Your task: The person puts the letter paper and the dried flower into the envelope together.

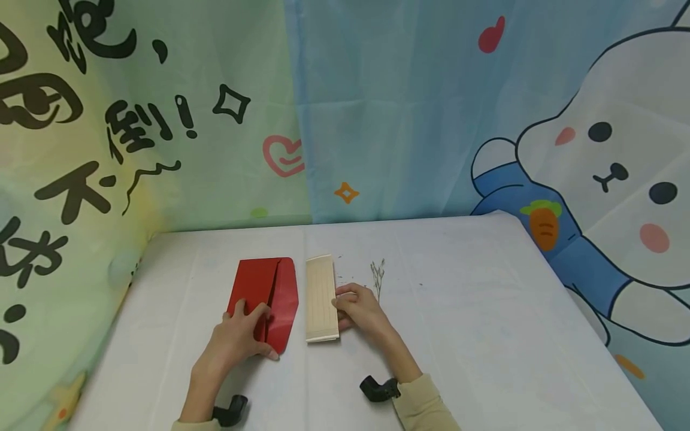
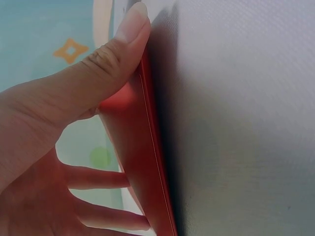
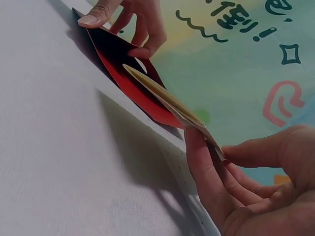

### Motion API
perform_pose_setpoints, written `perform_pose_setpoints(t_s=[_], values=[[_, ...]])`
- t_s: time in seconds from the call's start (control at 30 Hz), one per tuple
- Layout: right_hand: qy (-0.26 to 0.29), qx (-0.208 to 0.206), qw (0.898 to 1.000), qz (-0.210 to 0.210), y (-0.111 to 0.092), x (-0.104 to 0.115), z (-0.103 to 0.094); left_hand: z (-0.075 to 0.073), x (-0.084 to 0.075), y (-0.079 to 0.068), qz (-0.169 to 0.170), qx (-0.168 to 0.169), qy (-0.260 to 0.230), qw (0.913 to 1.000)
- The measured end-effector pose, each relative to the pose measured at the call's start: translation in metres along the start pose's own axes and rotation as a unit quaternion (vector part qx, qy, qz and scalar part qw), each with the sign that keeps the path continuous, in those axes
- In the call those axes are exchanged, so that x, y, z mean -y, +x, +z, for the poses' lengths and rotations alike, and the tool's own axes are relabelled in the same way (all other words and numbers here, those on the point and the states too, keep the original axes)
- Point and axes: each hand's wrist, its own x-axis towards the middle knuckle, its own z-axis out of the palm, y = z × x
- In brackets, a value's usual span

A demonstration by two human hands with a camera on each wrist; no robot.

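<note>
I had the right hand (image 1: 361, 309) pinching the folded cream paper (image 1: 320, 298) by its right edge. Just left of the paper, the left hand (image 1: 237, 335) gripped the red envelope (image 1: 256, 278), its mouth parted.

The left hand (image 1: 237, 336) spreads its thumb (image 2: 106, 64) wide of its fingers (image 2: 101, 178); the right hand (image 1: 362, 308) pinches between thumb and fingers.
</note>
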Motion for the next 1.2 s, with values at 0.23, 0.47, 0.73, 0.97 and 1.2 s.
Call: perform_pose_setpoints(t_s=[0.23,0.47,0.73,0.97,1.2], values=[[0.004,0.017,1.0,-0.003,0.001,0.0,0.004,0.0,0.0,0.0,0.0,0.0,0.001,1.0],[0.014,0.026,1.0,-0.005,0.005,0.0,0.011,0.0,0.001,0.001,-0.001,-0.001,0.002,1.0],[0.02,0.046,0.999,-0.009,0.007,0.001,0.022,0.0,0.002,0.001,-0.006,0.003,0.0,1.0],[0.023,0.056,0.998,-0.01,0.009,0.0,0.032,-0.002,0.002,0.002,-0.01,0.008,-0.006,0.9999],[0.03,0.065,0.997,-0.012,0.01,0.002,0.039,-0.001,0.004,0.003,-0.009,0.008,-0.01,0.9999]])
